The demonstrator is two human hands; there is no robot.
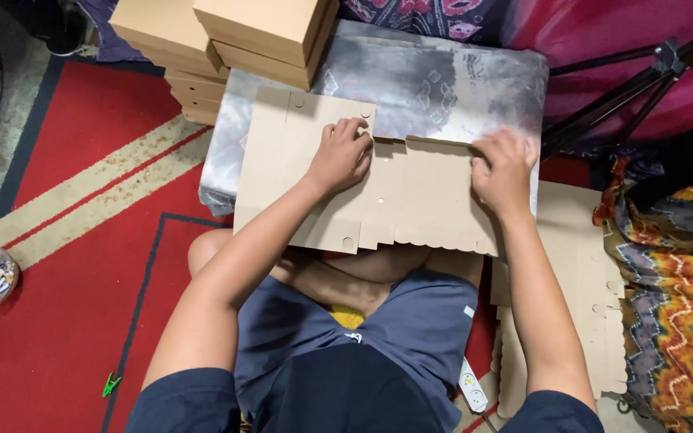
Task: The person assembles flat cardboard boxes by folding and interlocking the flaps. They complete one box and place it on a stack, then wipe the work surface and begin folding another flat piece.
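Both hands pressing down on a flat die-cut cardboard sheet (378,192) laid over a grey cushion (443,80)
Left hand (342,154) and right hand (505,167), well apart, fingers curled onto its far edge; looks light, stiff, creasing along scored lines, so best gripped at edges

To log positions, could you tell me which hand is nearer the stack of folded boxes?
Left. The left hand presses the flat cardboard sheet just below the stack of folded boxes; the right hand is farther off.

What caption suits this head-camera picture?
Seated person's left hand and right hand press a flat cardboard sheet near stacked boxes.
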